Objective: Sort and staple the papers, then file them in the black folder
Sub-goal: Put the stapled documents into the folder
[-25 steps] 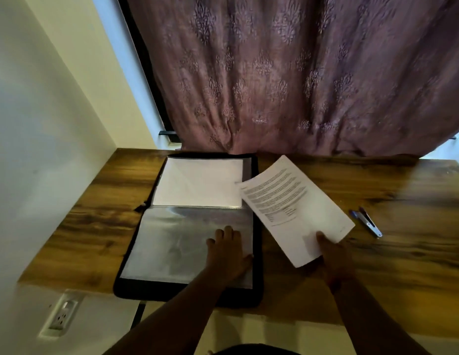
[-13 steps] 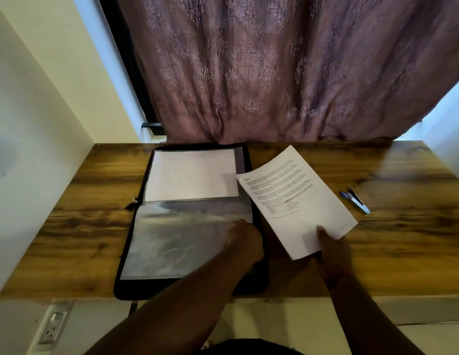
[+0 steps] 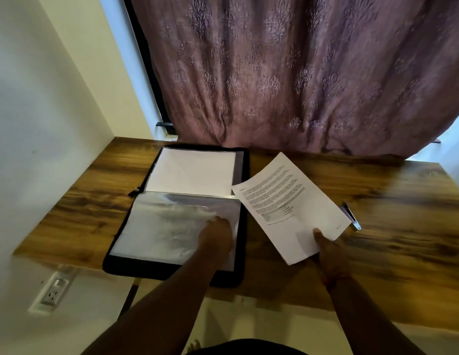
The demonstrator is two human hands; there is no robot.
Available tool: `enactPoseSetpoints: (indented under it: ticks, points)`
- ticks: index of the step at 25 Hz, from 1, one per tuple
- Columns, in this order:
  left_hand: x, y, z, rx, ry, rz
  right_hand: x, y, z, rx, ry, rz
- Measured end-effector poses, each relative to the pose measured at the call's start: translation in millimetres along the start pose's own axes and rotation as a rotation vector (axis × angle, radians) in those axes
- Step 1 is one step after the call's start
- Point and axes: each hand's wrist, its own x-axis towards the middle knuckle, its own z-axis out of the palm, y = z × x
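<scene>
A mauve-purple fabric curtain [image 3: 287, 73] carries a repeating darker damask motif. Below it, the brown wooden tabletop [image 3: 390, 201] shows streaky grain in golden and near-black bands. The open black zip folder [image 3: 245, 180] holds a plain white sheet [image 3: 191, 170] behind a clear sleeve, and a silvery-grey clear plastic sleeve [image 3: 167, 226] (glossy, with pale reflections). The white printed page [image 3: 290, 203] bears black text with grey shaded bars. A white wall socket [image 3: 54, 290] sits on a cream wall.

Patterned mauve curtain [image 3: 287, 73] behind wooden desk [image 3: 377, 239] — wall outlet [image 3: 52, 290] below, left.
</scene>
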Motion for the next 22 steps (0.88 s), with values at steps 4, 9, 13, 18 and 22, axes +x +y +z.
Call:
enactPoseSetpoints:
  ticks: [4, 9, 13, 18, 22]
  points:
    - [-12.5, -7.8, 2.8, -0.188, 0.066, -0.133, 4.8, 0.1, -21.3, -0.045, -0.04, 0.04]
    - [-24.3, -1.6, 2.7, -0.347, 0.052, -0.312, 4.5, 15.7, -43.3, -0.107, -0.091, 0.064]
    - [-24.5, 4.9, 4.4, -0.414, 0.176, -0.404, -3.4, 15.1, -58.1, -0.039, -0.143, 0.118]
    - [-25.8, 14.0, 10.5, -0.454, 0.258, -0.415, -8.6, 10.9, -71.2, -0.051, -0.218, 0.155]
    - [-27.1, 18.4, 14.2, -0.439, 0.283, -0.405, -11.0, 3.5, -75.4, -0.019, -0.292, 0.304]
